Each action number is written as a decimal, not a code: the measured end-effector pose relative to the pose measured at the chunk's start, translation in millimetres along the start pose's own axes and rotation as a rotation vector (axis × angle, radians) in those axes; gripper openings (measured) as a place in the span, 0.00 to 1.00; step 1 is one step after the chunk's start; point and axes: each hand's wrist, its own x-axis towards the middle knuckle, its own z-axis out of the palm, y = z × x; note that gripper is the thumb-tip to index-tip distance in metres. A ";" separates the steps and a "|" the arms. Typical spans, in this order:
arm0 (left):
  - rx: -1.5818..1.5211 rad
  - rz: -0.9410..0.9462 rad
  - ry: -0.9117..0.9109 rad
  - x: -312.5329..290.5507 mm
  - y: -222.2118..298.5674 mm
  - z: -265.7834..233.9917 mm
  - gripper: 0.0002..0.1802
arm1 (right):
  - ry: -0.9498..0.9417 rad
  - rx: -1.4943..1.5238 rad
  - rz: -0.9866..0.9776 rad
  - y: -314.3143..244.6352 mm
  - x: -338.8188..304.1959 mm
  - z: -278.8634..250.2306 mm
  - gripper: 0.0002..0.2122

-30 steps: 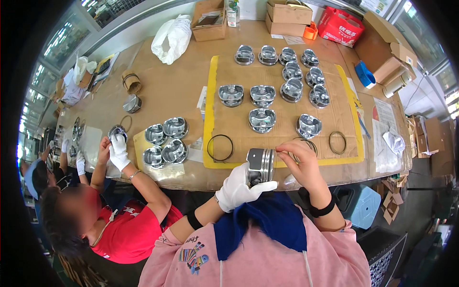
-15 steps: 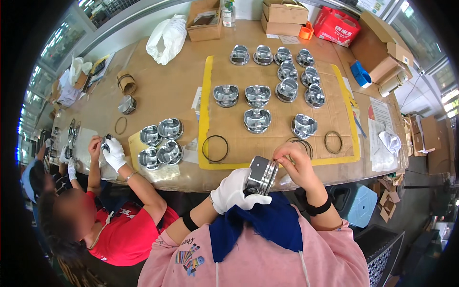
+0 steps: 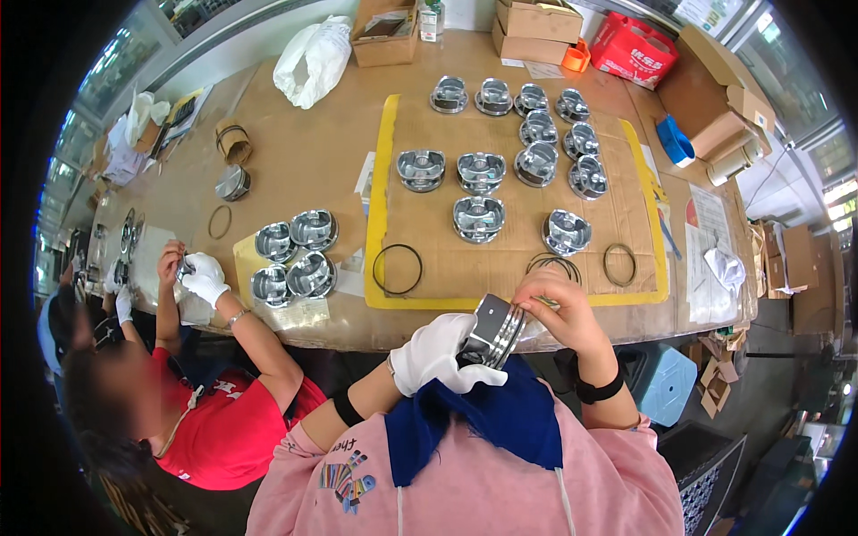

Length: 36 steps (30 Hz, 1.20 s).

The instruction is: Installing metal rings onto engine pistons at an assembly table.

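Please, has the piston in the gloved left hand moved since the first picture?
Yes. Against the yellow border on the cardboard, the piston in the left hand sits slightly closer to the person and tilts more to the right.

The red bag (image 3: 617,43) and pink shirt (image 3: 487,505) bear printed lettering (image 3: 645,59).

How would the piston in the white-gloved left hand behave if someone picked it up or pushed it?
The piston looks metallic, so it is probably stiff and fairly heavy for its size. Its rounded side suggests it could roll if laid down that way. Its shiny bands may be slippery, though the left hand's glove might help with grip.
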 end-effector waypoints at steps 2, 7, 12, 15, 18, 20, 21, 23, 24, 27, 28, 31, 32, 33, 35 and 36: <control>0.008 -0.003 0.001 0.0 -1.4 1.0 0.23 | 0.020 -0.029 -0.053 -1.4 0.7 -2.3 0.04; -0.030 -0.055 -0.005 0.0 -6.1 1.8 0.23 | 0.146 -0.129 0.058 0.5 -4.0 -5.2 0.04; -0.174 -0.128 0.108 -3.1 -4.3 1.6 0.22 | 0.518 -0.312 0.550 82.7 -37.6 -28.5 0.08; -0.223 -0.152 0.152 -1.5 -2.2 0.7 0.20 | 0.374 -0.611 0.732 123.4 -65.3 -31.5 0.13; -0.273 -0.179 0.170 -0.9 -2.2 0.4 0.17 | 0.385 -0.583 0.807 136.8 -70.1 -23.3 0.15; -0.337 -0.188 0.193 -0.8 1.5 0.1 0.16 | 0.394 -0.589 0.809 143.1 -68.5 -19.9 0.13; -0.324 -0.180 0.197 -1.5 0.0 -0.4 0.15 | 0.400 -0.592 0.812 144.6 -68.0 -17.8 0.13; -0.298 -0.165 0.205 -2.9 -4.6 -2.0 0.14 | 0.416 -0.556 0.830 146.4 -66.8 -15.9 0.11; -0.307 -0.159 0.216 -2.8 -3.9 -1.6 0.14 | 0.423 -0.542 0.838 146.9 -66.0 -16.6 0.11; -0.321 -0.153 0.235 -2.1 -2.0 -0.7 0.15 | 0.510 -0.424 0.798 153.3 -71.6 -18.3 0.09; -0.316 -0.158 0.231 -1.7 -2.6 -0.8 0.15 | 0.527 -0.414 0.794 152.6 -71.4 -18.3 0.09; -0.323 -0.174 0.242 -2.4 -7.1 0.1 0.15 | 0.570 -0.334 0.779 147.0 -69.9 -18.9 0.08; -0.328 -0.179 0.250 -2.4 -8.9 0.7 0.15 | 0.579 -0.273 0.772 145.7 -69.7 -19.6 0.08; -0.335 -0.190 0.264 -2.1 -10.4 0.9 0.15 | 0.586 -0.211 0.766 143.3 -69.1 -19.4 0.08; -0.349 -0.213 0.293 0.3 -11.9 1.0 0.15 | 0.556 0.016 0.774 135.1 -69.3 -23.2 0.08; -0.477 -0.243 0.296 3.5 -6.3 1.6 0.18 | 0.543 0.129 0.776 128.1 -68.9 -26.1 0.08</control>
